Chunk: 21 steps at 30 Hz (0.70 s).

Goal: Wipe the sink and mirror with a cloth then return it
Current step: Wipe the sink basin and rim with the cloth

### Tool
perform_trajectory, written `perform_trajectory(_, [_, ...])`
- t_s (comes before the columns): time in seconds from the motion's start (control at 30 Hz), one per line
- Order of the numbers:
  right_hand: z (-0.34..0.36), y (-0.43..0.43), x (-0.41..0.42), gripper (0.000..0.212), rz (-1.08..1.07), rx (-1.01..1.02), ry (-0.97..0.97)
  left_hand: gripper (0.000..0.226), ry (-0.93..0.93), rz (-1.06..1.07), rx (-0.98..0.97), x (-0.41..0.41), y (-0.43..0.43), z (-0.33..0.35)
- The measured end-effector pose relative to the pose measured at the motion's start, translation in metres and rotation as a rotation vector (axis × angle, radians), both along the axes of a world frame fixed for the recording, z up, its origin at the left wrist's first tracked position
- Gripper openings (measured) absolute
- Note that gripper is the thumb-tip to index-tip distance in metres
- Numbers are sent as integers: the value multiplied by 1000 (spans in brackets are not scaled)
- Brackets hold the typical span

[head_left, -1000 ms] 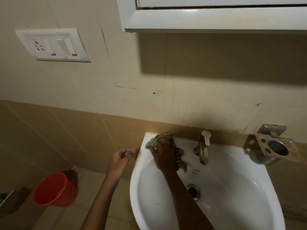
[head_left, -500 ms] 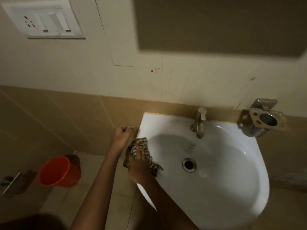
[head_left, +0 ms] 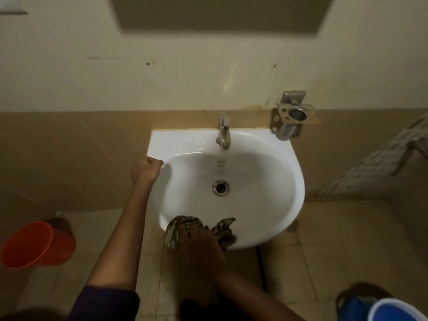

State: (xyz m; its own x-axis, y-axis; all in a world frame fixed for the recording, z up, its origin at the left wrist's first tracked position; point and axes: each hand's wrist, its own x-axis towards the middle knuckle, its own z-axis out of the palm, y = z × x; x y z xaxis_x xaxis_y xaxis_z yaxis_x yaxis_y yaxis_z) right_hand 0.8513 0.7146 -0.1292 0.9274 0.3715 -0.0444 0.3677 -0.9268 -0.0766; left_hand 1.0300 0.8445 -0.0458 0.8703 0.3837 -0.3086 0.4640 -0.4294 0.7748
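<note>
Fingers of the right hand clutch a striped cloth pressed on the near rim of the white wall-hung sink. Left hand, fist closed, rests at the sink's left rim. Chrome tap at the back, drain mid-basin. Metal holder on the tan tiled wall. Orange bucket and blue bucket on the floor.
</note>
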Motion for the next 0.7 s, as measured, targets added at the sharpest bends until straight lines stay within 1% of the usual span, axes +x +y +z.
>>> perform_trajectory(0.07, [-1,-24,-9,36,22,10,-68,26,10,1,94,-1,-8,-4])
perform_trajectory(0.17, [-1,-65,-23,34,13,43,-101,36,23,-52,341,-2,-13,-5])
perform_trajectory(0.23, [1,-94,-29,37,-16,56,-92,36,52,-97,469,0,-11,-8])
perform_trajectory(0.3, [1,-129,-31,36,-48,58,-66,34,90,-148,543,0,-6,-16])
perform_trajectory(0.37, [1,-167,-26,34,-94,53,-44,31,122,-167,553,-1,1,-24])
perform_trajectory(0.43, [2,-202,-17,31,-162,61,15,29,133,-196,615,-4,7,-31])
perform_trajectory(0.47, [2,-217,-10,34,-200,91,77,28,130,-213,655,-4,10,-33])
perform_trajectory(0.5, [6,-228,-1,43,-237,128,148,28,132,-214,672,-5,11,-33])
perform_trajectory(0.57, [7,-251,24,61,-323,191,224,29,153,-210,680,-6,13,-32])
perform_trajectory(0.6, [5,-262,38,60,-378,205,231,30,165,-208,680,-6,12,-31])
perform_trajectory(0.63, [5,-271,52,54,-423,186,217,31,167,-202,666,-6,12,-30])
perform_trajectory(0.67, [3,-278,67,48,-440,167,192,31,176,-205,651,-6,11,-30])
perform_trajectory(0.7, [3,-283,82,49,-434,149,165,31,190,-209,631,-6,10,-29])
